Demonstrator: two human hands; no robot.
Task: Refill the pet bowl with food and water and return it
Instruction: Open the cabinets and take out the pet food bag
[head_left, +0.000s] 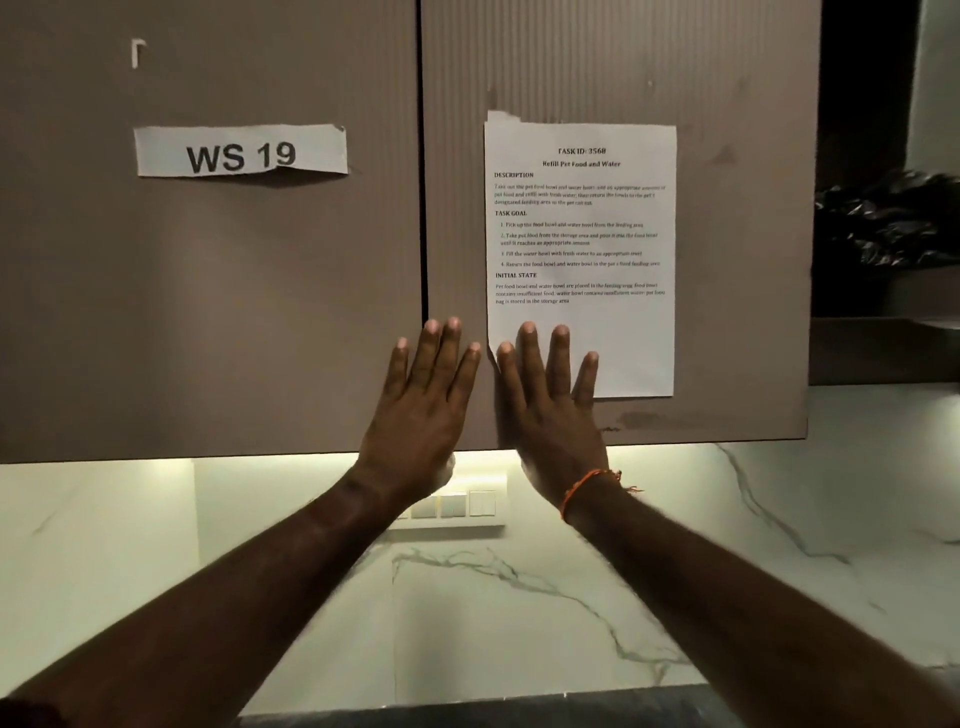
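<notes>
- Two wall cupboard doors (208, 312) filling most of the view, meeting at a dark seam; marble-look backsplash (519, 597) below, lit from under the cupboard. Risk: doors swinging out toward the face if pulled from this close.
- Printed task sheet (581, 249) taped to the right-hand door, top corner already peeling. Risk: tearing or coming loose under a sliding palm.
- Torn "WS 19" label (240, 150) on the left-hand door, well clear of both hands.
- Left hand (423, 410) flat, fingers straight and spread, across the seam at the doors' lower edge; holding nothing.
- Right hand (550, 410) likewise flat and spread, fingertips lying over the sheet's lower left corner; holding nothing. Orange thread band (587, 486) at its wrist.
- Switch plate (452, 504) on the backsplash behind the wrists. Risk: an accidental flick on lowering the arms.
- Pet bowl, food and water: nowhere in view. Likely nothing begun yet; main risk, searching the wrong place.
</notes>
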